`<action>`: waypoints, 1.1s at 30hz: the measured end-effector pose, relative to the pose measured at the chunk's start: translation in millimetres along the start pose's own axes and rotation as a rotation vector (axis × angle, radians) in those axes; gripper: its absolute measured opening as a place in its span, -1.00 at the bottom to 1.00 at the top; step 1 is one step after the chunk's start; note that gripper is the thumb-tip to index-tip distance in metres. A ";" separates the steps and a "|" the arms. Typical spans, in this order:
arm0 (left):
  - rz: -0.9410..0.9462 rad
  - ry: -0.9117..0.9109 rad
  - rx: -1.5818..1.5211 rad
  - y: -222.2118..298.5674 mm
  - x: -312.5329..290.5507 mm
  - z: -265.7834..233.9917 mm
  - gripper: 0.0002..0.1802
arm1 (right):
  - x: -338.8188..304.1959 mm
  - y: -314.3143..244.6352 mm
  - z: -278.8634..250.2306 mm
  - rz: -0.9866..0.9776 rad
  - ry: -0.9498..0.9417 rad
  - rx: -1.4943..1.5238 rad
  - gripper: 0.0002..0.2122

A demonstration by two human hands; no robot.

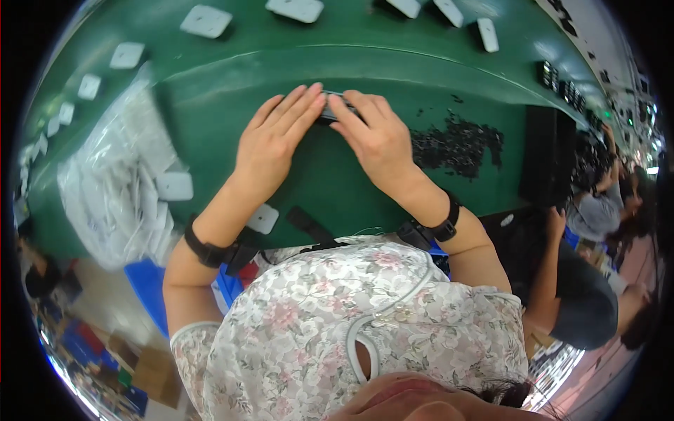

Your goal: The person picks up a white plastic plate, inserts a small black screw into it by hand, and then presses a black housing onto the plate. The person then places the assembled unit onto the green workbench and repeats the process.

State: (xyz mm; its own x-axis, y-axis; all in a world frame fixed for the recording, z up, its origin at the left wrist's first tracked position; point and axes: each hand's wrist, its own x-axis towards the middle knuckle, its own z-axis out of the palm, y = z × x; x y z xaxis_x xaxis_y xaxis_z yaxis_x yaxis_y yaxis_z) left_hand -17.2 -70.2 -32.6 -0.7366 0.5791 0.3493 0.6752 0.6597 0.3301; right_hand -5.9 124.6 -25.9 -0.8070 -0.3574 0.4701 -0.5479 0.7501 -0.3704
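Between my two hands, on the green work table (309, 189), is a small dark flat piece (327, 116), mostly covered by fingers. My left hand (276, 137) has its fingers long and close together, with the tips over the piece's left end. From the other side, my right hand (379, 133) bends its fingers onto the right end. Both thumbs are largely hidden, and the piece's exact kind does not show. A pile of small black parts (460, 144) is spread to the right of my right hand.
Left lies a clear plastic bag (116, 175) of white pieces, beside one white plate (175, 186). Another white plate (263, 219) is near my left forearm. More white plates (206, 22) line the far side. A black box (547, 154) stands right, near a seated person (583, 302).
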 end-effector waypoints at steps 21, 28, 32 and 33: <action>-0.313 0.139 -0.734 11.7 49.3 -16.7 -0.67 | 16.2 24.9 -23.1 0.303 0.039 1.049 -0.65; -0.245 0.088 -0.626 12.0 34.3 -20.1 -0.64 | -0.5 11.5 -20.5 0.275 0.012 0.838 -0.63; -0.161 0.162 -0.621 15.9 33.9 -19.3 -0.65 | -4.3 9.2 -15.4 0.265 0.079 0.846 -0.66; -0.162 0.160 -0.621 16.7 32.8 -19.2 -0.65 | -5.2 7.4 -14.5 0.250 0.110 0.850 -0.67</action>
State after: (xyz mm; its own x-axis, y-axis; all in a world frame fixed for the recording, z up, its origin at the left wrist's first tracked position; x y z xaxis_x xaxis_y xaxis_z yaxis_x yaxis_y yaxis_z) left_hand -29.3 -49.4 1.2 -0.8480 0.3857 0.3634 0.4892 0.3058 0.8168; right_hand -2.5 140.1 -19.5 -0.9231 -0.1508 0.3537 -0.3720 0.1177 -0.9207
